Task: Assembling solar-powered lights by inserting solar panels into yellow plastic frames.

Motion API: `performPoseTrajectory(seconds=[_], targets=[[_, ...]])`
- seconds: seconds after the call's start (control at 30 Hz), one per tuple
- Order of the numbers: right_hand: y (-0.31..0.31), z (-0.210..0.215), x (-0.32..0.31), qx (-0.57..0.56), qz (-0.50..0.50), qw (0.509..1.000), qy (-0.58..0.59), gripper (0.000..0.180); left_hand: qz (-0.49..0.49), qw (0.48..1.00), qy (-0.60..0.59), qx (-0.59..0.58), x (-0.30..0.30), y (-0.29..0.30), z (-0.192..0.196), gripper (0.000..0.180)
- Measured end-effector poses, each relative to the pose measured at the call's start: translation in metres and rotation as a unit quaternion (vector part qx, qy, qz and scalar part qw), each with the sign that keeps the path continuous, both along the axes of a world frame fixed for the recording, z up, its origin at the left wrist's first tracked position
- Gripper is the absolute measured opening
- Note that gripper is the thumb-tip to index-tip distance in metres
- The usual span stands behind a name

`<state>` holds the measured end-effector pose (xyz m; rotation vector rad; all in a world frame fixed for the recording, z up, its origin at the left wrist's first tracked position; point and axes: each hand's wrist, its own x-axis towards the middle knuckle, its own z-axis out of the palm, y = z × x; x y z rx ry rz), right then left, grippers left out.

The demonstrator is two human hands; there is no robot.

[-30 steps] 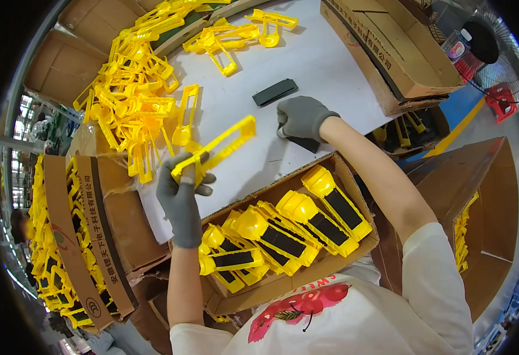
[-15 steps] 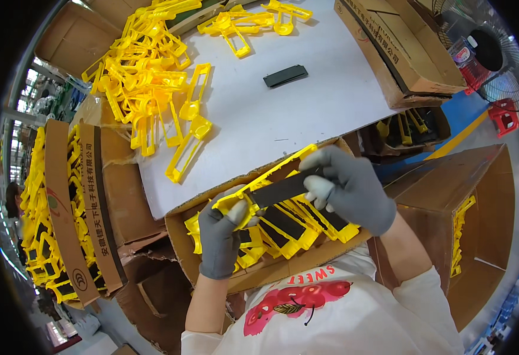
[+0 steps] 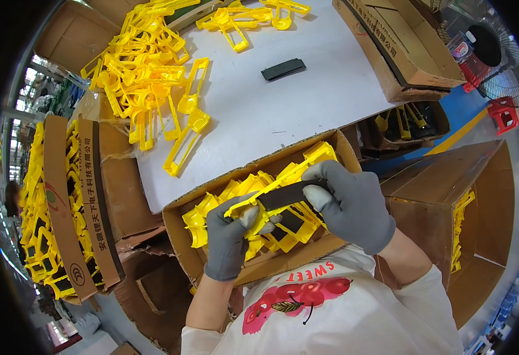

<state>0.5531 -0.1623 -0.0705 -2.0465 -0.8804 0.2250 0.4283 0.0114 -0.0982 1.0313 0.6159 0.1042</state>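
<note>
In grey gloves, both my hands hold a yellow plastic frame (image 3: 321,152) above an open cardboard box (image 3: 173,231). My left hand (image 3: 229,239) pinches the frame's left end between thumb and fingers. At the other end, my right hand (image 3: 357,204) grips a flat black strip (image 3: 284,196), its thumb pressing on it. The strip lies along the frame's opening; whether it is fully seated I cannot tell. Below, several yellow frames with black strips in them (image 3: 292,222) fill the box, partly hidden by my hands.
Loose yellow frames (image 3: 147,77) are heaped at the table's far left. A small stack of black strips (image 3: 283,69) lies on the white table (image 3: 242,118). Cardboard boxes stand at left (image 3: 108,201), right (image 3: 443,177) and far right (image 3: 407,44). A fan (image 3: 502,77) stands beyond.
The black strip has come down closer against the yellow frame. My right thumb now presses on the strip, and my left hand has shifted slightly right with the frame.
</note>
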Motion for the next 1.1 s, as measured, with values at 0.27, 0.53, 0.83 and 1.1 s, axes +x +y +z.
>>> performPoseTrajectory(seconds=[0.27, 0.53, 0.83, 1.1], targets=[[-0.006, -0.032, 0.004, 0.019, 0.009, 1.000, -0.007, 0.028, 0.021, 0.999, 0.047, -0.004, -0.001, -0.014, -0.002, 0.030], [-0.025, -0.038, 0.006, -0.047, 0.079, 0.979, 0.181, 0.033, -0.091, 0.992, 0.024, 0.085, -0.021, 0.000, -0.004, 0.024], [-0.041, -0.062, -0.053, -0.056, 0.013, 0.994, 0.093, 0.021, -0.130, 0.969, 0.133, 0.161, -0.029, -0.002, 0.009, 0.036], [-0.033, -0.056, -0.043, -0.193, 0.231, 0.953, 0.021, 0.050, -0.123, 0.821, 0.117, 0.545, -0.021, 0.052, -0.006, 0.079]])
